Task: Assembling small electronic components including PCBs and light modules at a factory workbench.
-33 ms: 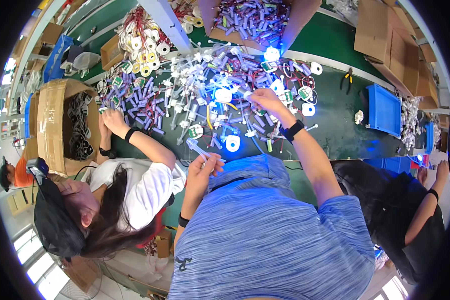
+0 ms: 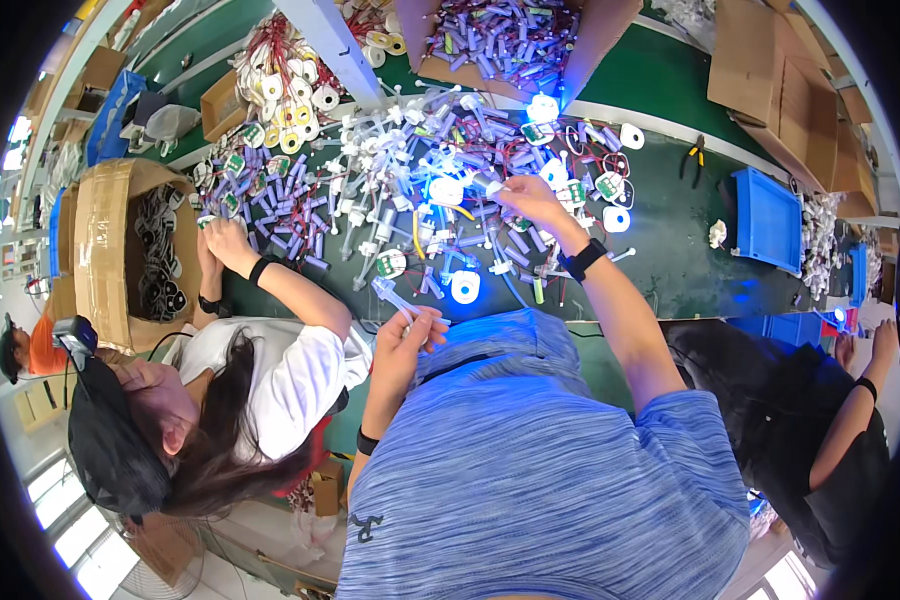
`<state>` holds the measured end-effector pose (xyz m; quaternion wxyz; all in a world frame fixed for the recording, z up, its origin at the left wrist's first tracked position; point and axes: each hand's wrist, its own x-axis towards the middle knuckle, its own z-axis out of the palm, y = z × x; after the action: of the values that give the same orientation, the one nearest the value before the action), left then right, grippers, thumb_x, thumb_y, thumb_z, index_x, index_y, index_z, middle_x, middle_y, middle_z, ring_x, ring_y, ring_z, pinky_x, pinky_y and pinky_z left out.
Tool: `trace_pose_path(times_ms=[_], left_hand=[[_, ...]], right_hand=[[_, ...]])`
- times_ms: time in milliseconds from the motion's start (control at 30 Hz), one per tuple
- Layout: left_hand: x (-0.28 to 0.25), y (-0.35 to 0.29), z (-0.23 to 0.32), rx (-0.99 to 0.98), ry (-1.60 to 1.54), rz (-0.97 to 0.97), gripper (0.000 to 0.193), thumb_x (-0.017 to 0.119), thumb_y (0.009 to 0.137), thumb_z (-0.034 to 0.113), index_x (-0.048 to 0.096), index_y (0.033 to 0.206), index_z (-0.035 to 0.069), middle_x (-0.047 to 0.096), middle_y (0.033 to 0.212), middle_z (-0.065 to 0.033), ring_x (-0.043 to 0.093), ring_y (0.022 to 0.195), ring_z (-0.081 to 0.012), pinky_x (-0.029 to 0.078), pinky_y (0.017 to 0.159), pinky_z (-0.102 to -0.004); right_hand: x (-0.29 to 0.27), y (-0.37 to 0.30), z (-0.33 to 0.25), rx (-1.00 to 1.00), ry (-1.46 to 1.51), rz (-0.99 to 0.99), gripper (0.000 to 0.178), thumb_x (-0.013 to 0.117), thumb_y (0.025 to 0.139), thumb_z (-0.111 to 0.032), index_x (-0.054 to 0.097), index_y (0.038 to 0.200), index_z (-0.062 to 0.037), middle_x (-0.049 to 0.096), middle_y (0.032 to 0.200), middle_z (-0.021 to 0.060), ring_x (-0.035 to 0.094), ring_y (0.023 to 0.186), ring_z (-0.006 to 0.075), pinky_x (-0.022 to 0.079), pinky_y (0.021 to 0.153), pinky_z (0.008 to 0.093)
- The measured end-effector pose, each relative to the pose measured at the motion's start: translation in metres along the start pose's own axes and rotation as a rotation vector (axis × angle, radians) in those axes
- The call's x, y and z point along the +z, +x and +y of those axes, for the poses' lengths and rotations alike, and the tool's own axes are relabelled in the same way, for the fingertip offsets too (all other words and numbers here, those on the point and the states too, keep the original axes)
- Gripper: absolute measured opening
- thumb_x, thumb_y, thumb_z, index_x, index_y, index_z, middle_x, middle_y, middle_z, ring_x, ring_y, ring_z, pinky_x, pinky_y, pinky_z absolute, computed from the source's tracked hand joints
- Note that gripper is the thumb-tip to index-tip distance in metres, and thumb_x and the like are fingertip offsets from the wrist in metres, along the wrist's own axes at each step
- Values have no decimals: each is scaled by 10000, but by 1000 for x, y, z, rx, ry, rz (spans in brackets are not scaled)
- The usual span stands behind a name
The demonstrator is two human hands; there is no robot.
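My left hand is closed on a clear plastic tube with a flared end, held low by the table's front edge. My right hand reaches over the heap, its fingers closed on a small pale cylindrical piece. Below that piece spreads a pile of clear plastic tubes with white fittings. Purple battery cells with red wires are mixed in. Close by are a brightly lit white round module and a white disc with a blue-lit centre.
A cardboard box of dark parts stands at left, beside a co-worker whose hands work on another pile. Another box holds more cells at the back. Pliers and a blue tray lie to the right. Another person sits at right.
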<state>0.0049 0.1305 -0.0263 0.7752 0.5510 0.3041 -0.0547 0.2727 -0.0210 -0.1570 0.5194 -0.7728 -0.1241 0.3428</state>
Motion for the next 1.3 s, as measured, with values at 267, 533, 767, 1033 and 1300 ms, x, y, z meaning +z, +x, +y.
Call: trace_pose_path(times_ms=[267, 533, 767, 1033, 1300], left_hand=[[-7, -3, -2, -3, -37, 3, 224, 494, 897, 194, 570, 956, -9, 613, 784, -64, 530, 639, -78, 381, 555, -194], [-19, 4, 18, 4, -508, 36, 241, 483, 902, 195, 561, 964, -23, 615, 801, -91, 549, 632, -107, 453, 580, -210], [-22, 3, 18, 28, -575, -13, 279, 466, 904, 222, 534, 1001, -30, 591, 836, -95, 547, 676, -120, 469, 610, -237], [3, -18, 50, 91, -442, -32, 163, 591, 825, 88, 556, 943, -19, 607, 808, -109, 562, 673, -133, 448, 588, -233], [41, -30, 72, 241, -273, -66, 168, 621, 811, 92, 568, 927, -17, 616, 829, -107, 579, 694, -135, 446, 603, -236]], right_hand=[[-9, 12, 1, -55, -111, 25, 248, 627, 772, -270, 614, 839, -31, 590, 703, 12, 525, 569, 84, 387, 493, 219], [-22, -25, -51, 199, 790, -324, 229, 520, 842, -285, 560, 895, -65, 595, 720, 26, 516, 558, 99, 401, 499, 216], [-12, -42, -72, 185, 980, -431, 266, 526, 815, -252, 545, 945, -21, 549, 763, 33, 486, 656, 135, 392, 596, 264], [13, -100, -133, -129, 983, -521, 366, 624, 732, -306, 518, 935, -21, 489, 707, 37, 438, 608, 131, 364, 526, 259], [34, -147, -138, -292, 976, -459, 379, 653, 720, -218, 518, 1020, -31, 562, 875, 81, 545, 764, 151, 449, 639, 274]])
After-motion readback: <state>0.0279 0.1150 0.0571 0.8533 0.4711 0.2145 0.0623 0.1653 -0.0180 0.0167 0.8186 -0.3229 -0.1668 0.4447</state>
